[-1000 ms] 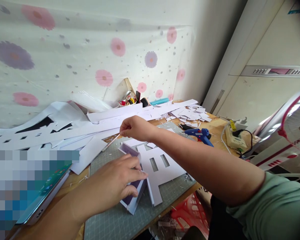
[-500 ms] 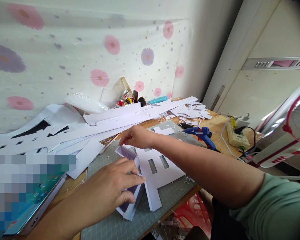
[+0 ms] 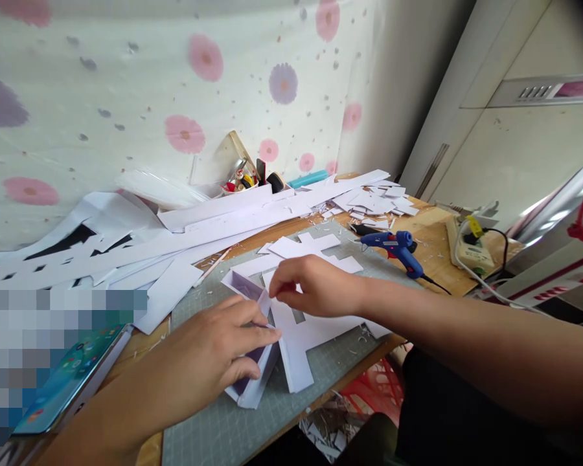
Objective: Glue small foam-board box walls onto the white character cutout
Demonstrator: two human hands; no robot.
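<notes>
A long, narrow white box (image 3: 257,396) with an open top and a divider across it lies on the grey cutting mat (image 3: 199,421). My left hand (image 3: 228,343) spans the box, its palm at the left wall and its fingers reaching over to the right wall. Close to the box's right wall, my right hand (image 3: 306,285) has curled fingers, thumb and forefinger drawn together; whatever is between the tips is hidden. Beneath that hand lies a flat white board piece (image 3: 320,333) with rectangular cut-outs.
A blue glue gun (image 3: 393,249) rests at the mat's right edge. White board strips (image 3: 223,226) and a pile of offcuts (image 3: 379,200) cover the back. A tablet-like device (image 3: 78,382) stands at the left, and a power strip (image 3: 471,249) is at the right.
My right hand has moved from the box's far end toward me and to the right, over the cut-out board. My left hand stays on the box. The view has shifted slightly.
</notes>
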